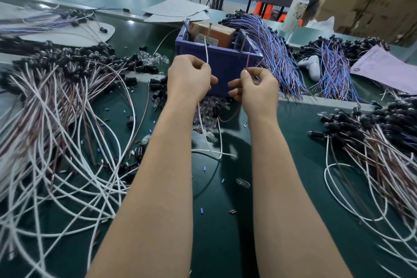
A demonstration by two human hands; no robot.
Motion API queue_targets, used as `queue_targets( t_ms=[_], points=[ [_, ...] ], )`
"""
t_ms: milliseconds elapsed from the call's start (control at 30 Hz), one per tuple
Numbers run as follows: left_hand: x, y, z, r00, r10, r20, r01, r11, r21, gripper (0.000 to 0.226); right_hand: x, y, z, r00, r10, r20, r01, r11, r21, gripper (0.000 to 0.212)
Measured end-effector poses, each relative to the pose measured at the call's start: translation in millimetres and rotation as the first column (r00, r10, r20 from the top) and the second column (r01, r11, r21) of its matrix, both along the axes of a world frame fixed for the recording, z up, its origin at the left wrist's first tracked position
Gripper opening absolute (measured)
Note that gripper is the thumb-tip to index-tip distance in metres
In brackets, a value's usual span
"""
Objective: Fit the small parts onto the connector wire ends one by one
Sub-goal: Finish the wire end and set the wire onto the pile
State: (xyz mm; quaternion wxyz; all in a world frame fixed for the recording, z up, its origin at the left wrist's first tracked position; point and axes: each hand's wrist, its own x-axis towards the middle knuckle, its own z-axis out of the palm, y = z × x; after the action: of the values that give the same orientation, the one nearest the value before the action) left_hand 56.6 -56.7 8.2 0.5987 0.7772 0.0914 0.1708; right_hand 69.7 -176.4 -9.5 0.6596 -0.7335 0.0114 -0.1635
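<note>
On the cluttered green bench (225, 232), on the near side of the blue bin (225, 67), the left hand (189, 79) pinches a white wire (206, 52) and the right hand (257, 88) a brown wire (248, 57), each grip closed, and either thin end may bend or slip if a part goes on askew.

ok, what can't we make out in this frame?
Head view only.
- Left hand holds white wire; curled fingers hide anything else held.
- Right hand pinches red wire; its tip too small to judge.
- Bin: lower contents hidden by its wall.
- Left wire pile: blurred.
</note>
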Motion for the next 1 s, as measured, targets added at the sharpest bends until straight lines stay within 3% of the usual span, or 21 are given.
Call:
queue_targets(
  t_ms=[400, 733, 1000],
  points=[
    [-0.2, -0.5, 0.2, 1.000, -0.005, 0.018, 0.005, 1.000, 0.026, 0.018, 2.3, 7.9, 1.3, 0.999, -0.011, 0.051, 0.008, 0.999, 0.052, 0.012],
    [-1.4, -1.2, 0.6, 0.999, -0.015, 0.029, 0.012, 0.995, 0.100, 0.012, 3.6, 4.2, 0.6, 0.998, -0.054, 0.031, 0.056, 0.997, -0.061, 0.031],
    [-1.6, -0.8, -0.3, 0.999, -0.028, 0.029, 0.025, 0.995, 0.092, 0.012, 0.9, 4.0, 1.6, 0.998, -0.047, 0.035, 0.050, 0.997, -0.061, 0.025]
  ],
)
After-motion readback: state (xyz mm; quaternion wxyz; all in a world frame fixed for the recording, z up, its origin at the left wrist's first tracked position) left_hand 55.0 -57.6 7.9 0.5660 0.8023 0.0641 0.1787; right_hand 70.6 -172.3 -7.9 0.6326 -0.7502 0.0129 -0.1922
